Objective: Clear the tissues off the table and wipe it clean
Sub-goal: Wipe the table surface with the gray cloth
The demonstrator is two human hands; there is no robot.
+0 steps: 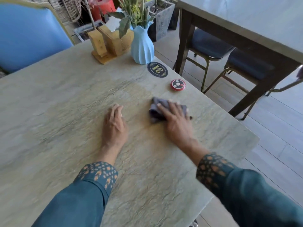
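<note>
A stone-patterned beige table [65, 120] fills the view. My right hand [176, 120] lies flat on a folded grey cloth [155, 110], pressing it onto the tabletop near the right edge. A little to the left, my left hand [114, 125] rests on the bare table with its fingers together, and nothing shows in it. No loose tissues are visible on the table. The surface beyond the cloth looks slightly darker, as if damp.
At the table's far end stand a light blue vase [142, 46] with plants and a wooden napkin holder [109, 41]. A black oval number plate [157, 69] and a red round call button [177, 85] lie near the right edge. A blue chair [29, 35] is far left; another table [246, 25] with chairs is right.
</note>
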